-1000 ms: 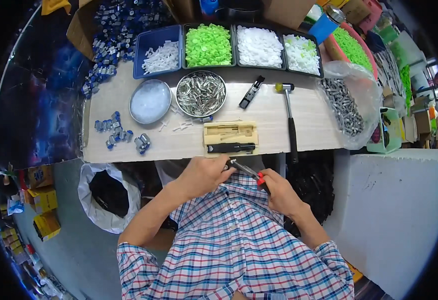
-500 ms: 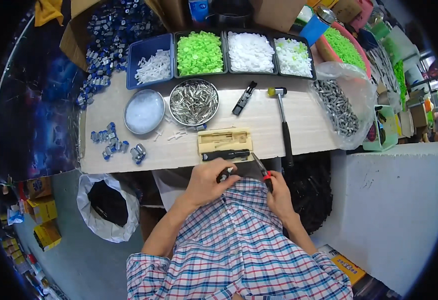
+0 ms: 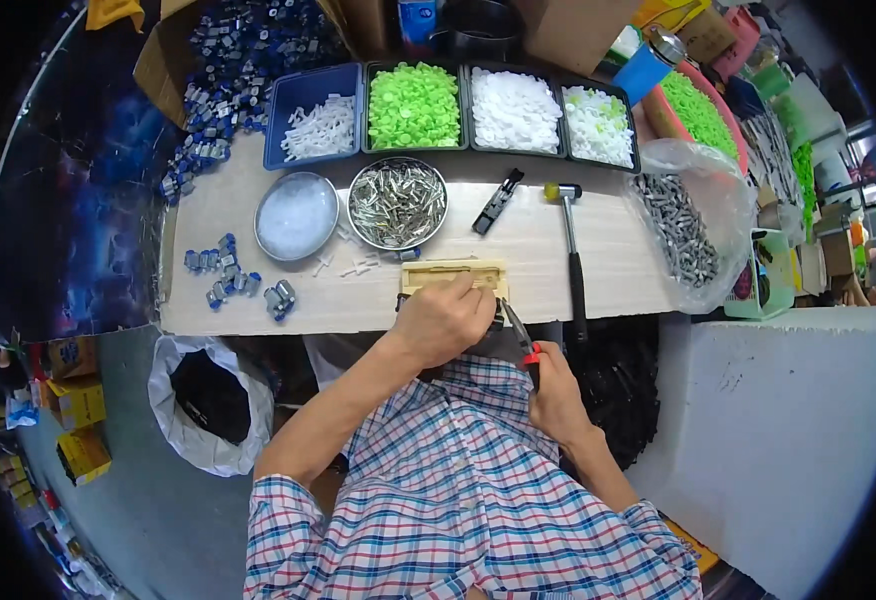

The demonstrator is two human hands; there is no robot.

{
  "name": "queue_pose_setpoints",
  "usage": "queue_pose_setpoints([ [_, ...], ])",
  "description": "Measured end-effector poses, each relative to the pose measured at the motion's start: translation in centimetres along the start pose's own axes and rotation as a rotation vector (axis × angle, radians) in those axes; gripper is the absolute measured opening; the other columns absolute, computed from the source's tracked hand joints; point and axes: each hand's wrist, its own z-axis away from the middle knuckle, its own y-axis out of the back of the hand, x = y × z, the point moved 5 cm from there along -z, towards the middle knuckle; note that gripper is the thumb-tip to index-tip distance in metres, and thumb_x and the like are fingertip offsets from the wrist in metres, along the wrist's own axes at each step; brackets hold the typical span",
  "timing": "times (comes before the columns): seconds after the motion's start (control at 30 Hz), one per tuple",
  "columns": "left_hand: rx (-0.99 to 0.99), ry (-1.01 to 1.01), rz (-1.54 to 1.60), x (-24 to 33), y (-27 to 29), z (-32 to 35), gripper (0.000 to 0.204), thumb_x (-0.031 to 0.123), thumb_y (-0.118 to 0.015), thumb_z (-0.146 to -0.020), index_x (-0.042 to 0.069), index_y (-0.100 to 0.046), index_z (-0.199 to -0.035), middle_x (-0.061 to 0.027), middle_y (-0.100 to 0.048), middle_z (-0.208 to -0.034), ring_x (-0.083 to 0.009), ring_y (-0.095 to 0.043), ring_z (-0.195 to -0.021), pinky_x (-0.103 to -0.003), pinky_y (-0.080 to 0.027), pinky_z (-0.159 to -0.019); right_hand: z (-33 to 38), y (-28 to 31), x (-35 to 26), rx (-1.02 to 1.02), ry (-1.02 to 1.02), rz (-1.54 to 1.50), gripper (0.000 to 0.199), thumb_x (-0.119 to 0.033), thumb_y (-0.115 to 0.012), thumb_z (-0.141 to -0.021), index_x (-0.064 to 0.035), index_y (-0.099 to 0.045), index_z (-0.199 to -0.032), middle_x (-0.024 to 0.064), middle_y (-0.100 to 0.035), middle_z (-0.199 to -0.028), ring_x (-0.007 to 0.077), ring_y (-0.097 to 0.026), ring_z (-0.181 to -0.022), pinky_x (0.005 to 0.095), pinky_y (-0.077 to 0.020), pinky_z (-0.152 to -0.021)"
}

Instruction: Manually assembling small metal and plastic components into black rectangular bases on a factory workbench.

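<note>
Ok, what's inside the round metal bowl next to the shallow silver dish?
The round metal bowl holds a heap of small shiny metal pieces, piled across it. Its bottom is covered by them, so anything beneath cannot be seen.

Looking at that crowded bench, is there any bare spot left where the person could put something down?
Yes. Bare wood lies between the hammer and the bag of metal parts, and along the near edge between the blue-grey pieces and the wooden block. The back row of trays and the two round tins are packed tight.
</note>
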Motion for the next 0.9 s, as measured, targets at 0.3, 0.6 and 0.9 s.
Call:
queue_pose_setpoints([
  [0.3, -0.307, 0.229, 0.946, -1.4, 0.8, 2.7, 0.018, 0.016, -0.082, -0.078, 0.002, -0.07, -0.08, -0.0085, -0.063, -0.067, -0.0231, -0.063, -0.063, -0.037, -0.047, -0.053, 0.2, 1.3, -0.1, -0.316, 0.134, -0.138, 0.047, 0.021, -0.056, -0.065, 0.0035, -0.057, -0.109, 0.0228, -0.054, -0.122, 0.0429, -0.06, -0.108, 0.0429, -0.0537, -0.089],
  [0.6, 0.133, 0.566, 0.99, 1.0, 0.8, 9.1, 0.025, 0.01, -0.078, -0.086, 0.004, -0.071, -0.11, -0.0085, -0.071, -0.099, -0.0294, -0.064, -0.097, -0.039, -0.052, -0.085, -3.3, 6.1, 5.6, 0.282, -0.027, 0.225, 0.021, 0.003, -0.06, -0.092, 0.0045, -0.058, -0.113, 0.0231, -0.059, -0.112, 0.0425, -0.059, -0.104, 0.0435, -0.0484, -0.092],
  [0.9, 0.118, 1.181, 0.425, 0.3, 2.8, 23.0, 0.018, 0.003, -0.069, -0.09, 0.0, -0.063, -0.108, -0.0183, -0.066, -0.101, -0.0367, -0.067, -0.091, -0.04, -0.053, -0.079, -8.9, 7.6, 8.6, 0.47, -0.036, 0.511, 0.032, -0.015, -0.071, -0.092, 0.0033, -0.061, -0.116, 0.0254, -0.06, -0.123, 0.0429, -0.058, -0.116, 0.0453, -0.0458, -0.1],
])
